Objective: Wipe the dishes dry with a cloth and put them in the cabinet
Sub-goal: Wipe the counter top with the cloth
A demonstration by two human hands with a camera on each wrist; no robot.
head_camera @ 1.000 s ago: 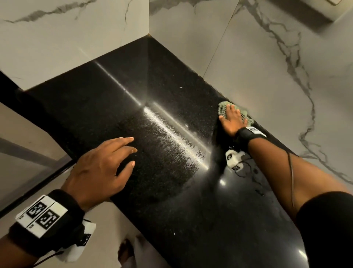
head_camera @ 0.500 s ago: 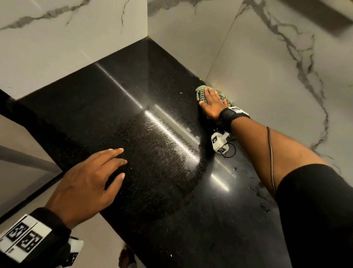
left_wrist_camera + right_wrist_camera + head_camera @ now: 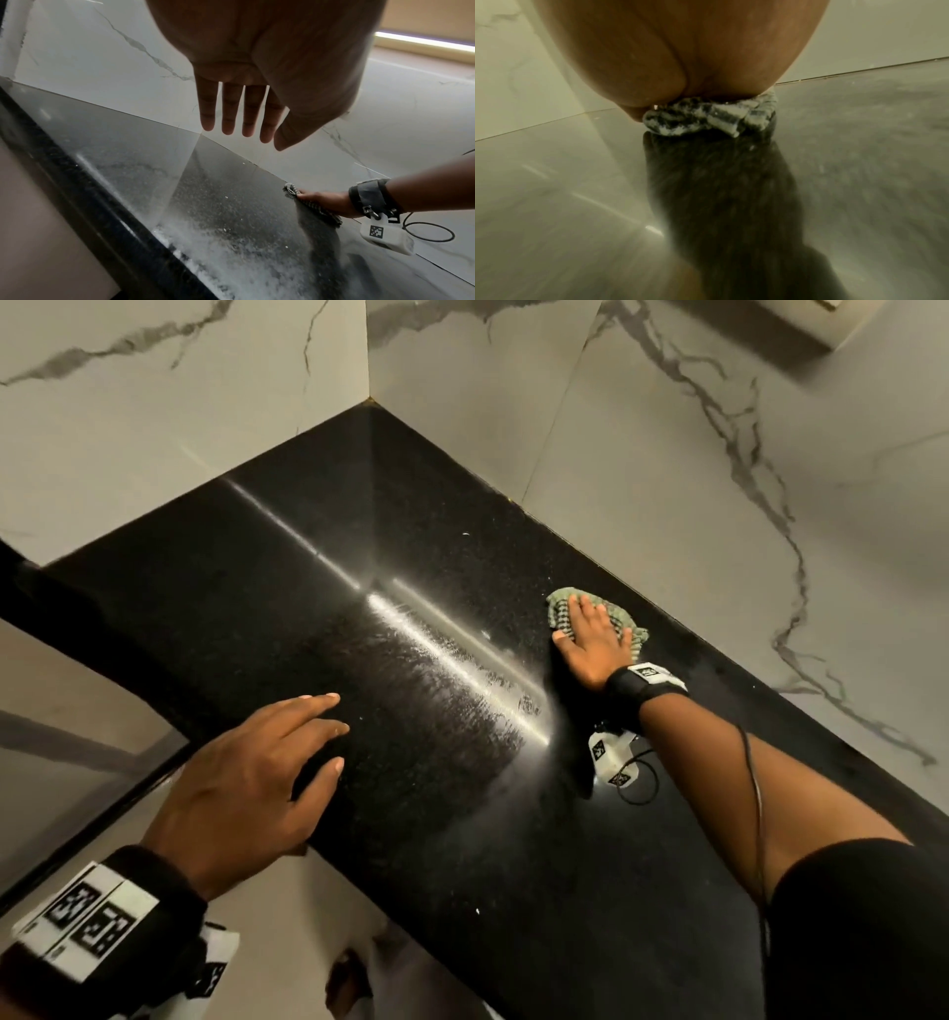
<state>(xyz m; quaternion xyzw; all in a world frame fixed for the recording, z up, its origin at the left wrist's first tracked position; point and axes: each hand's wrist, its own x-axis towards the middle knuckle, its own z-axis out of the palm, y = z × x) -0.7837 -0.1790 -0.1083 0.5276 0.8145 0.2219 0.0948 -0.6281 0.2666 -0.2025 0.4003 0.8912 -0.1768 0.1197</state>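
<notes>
A crumpled green checked cloth (image 3: 565, 608) lies on the black granite counter (image 3: 308, 567) close to the marble back wall. My right hand (image 3: 590, 639) lies flat on it, fingers straight, pressing it onto the stone; the right wrist view shows the cloth (image 3: 706, 117) bunched under the palm. My left hand (image 3: 246, 778) hovers over the counter's front edge with straight, slightly spread fingers (image 3: 228, 113) and holds nothing. The left wrist view shows the cloth (image 3: 293, 188) under the right hand (image 3: 326, 203) from the side. No dishes and no cabinet are in view.
White marble walls (image 3: 667, 480) enclose the counter at the back and left, meeting in a corner. A wet, streaky patch (image 3: 436, 690) catches the light mid-counter. The counter's front edge (image 3: 77, 192) runs diagonally, with floor beyond. A cable (image 3: 637, 778) hangs from the right wrist camera.
My right hand has slid the cloth along the back wall, first toward the corner, then back out toward me. The left hand has stayed hovering open by the front edge.
</notes>
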